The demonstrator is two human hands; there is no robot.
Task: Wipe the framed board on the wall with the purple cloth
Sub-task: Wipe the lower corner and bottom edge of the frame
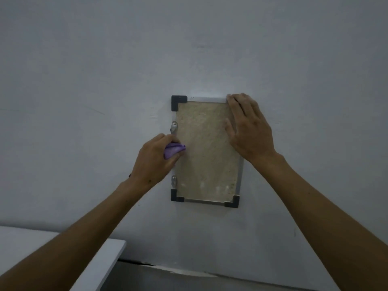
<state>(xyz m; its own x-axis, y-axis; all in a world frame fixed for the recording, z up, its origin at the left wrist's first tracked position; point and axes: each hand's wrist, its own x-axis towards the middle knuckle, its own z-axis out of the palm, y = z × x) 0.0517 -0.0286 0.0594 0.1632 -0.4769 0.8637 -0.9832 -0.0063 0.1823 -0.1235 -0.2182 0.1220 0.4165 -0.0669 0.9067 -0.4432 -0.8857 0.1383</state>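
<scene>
Both bare arms reach toward twelve o'clock; the left hand (156, 157) is curled, the right hand (248, 128) flat with fingers straight.

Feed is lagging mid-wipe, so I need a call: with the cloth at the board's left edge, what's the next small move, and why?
Probably sweep the purple cloth rightward across the cork panel. The left hand grips it bunched at the left frame edge, with most of the panel lying to its right, while the right hand lies flat over the upper right corner, seemingly steadying the framed board.
</scene>
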